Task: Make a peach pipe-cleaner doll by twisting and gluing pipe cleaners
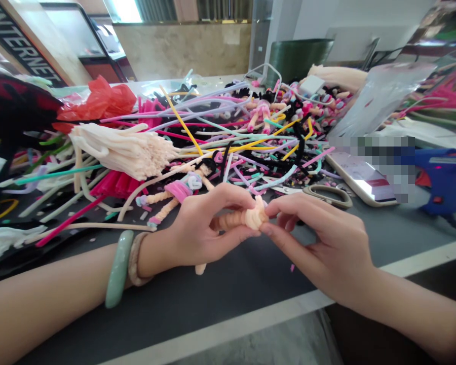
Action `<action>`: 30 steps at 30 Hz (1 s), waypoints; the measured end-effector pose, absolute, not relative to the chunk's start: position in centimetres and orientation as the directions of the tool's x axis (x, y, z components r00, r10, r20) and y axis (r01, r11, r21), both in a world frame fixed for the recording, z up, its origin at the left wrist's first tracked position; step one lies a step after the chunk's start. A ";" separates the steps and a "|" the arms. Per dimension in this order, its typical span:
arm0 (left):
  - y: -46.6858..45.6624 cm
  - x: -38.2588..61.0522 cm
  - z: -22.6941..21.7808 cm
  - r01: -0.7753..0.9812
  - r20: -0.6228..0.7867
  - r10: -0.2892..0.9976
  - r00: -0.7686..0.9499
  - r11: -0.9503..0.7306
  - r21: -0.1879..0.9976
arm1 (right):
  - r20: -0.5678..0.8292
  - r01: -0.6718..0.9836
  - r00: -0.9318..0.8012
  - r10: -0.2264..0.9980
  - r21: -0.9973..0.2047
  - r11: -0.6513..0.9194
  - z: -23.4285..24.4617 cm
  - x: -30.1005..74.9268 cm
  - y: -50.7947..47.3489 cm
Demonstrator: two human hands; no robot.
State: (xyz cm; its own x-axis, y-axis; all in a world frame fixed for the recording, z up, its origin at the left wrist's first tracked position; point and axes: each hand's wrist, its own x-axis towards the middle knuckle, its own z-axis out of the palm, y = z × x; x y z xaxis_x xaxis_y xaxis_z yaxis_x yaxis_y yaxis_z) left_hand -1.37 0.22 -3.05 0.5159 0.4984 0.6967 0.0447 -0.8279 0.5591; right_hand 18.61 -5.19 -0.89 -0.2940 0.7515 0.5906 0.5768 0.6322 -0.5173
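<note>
a peach pipe cleaner bundle (243, 219), thick and fuzzy, held sideways

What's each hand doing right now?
Left hand: closed, holding a peach pipe-cleaner bundle.
Right hand: closed, pinching the end of the same bundle.

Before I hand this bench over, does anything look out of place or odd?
Yes: the scissors lie at the edge of the loose pipe cleaners, with their blades running in under the strands, so they could be easy to miss. A small pink scrap also sits alone on the dark bench top, away from the pile.
</note>
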 end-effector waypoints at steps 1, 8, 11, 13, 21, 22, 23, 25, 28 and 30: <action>0.2 -1.3 -3.2 0.035 0.687 0.518 0.510 -0.811 0.584 | 0.595 0.580 -0.291 0.749 -0.513 0.632 -0.9 18.6 -5.2; 0.1 -1.1 -3.2 -0.019 0.622 0.598 0.506 -0.713 0.701 | 0.609 0.587 -0.290 0.738 -0.496 0.640 -1.0 18.7 -5.2; 0.0 -1.3 -2.9 -0.009 0.592 0.603 0.536 -0.697 0.717 | 0.599 0.589 -0.294 0.745 -0.500 0.635 -1.0 18.7 -5.2; 0.0 -1.3 -2.7 -0.012 0.568 0.604 0.560 -0.679 0.734 | 0.597 0.588 -0.294 0.746 -0.503 0.634 -1.0 18.7 -5.2; 0.0 -1.1 -2.4 -0.021 0.526 0.631 0.570 -0.629 0.777 | 0.594 0.580 -0.297 0.748 -0.510 0.635 -1.0 18.8 -5.3; 0.0 -1.1 -2.3 -0.006 0.529 0.633 0.565 -0.638 0.770 | 0.594 0.579 -0.299 0.747 -0.509 0.637 -1.0 18.8 -5.2; 0.1 -1.1 -2.3 0.006 0.534 0.632 0.562 -0.648 0.761 | 0.594 0.580 -0.299 0.747 -0.508 0.637 -1.0 18.7 -5.2; 0.1 -1.1 -2.2 0.010 0.544 0.628 0.556 -0.660 0.752 | 0.597 0.581 -0.300 0.744 -0.504 0.639 -1.0 18.7 -5.1; 0.0 -1.0 -2.1 -0.015 0.529 0.645 0.551 -0.627 0.779 | 0.598 0.587 -0.304 0.741 -0.496 0.640 -1.0 18.8 -5.0; 0.0 -0.9 -2.1 -0.046 0.494 0.666 0.559 -0.570 0.821 | 0.595 0.595 -0.302 0.744 -0.492 0.635 -1.0 18.8 -5.1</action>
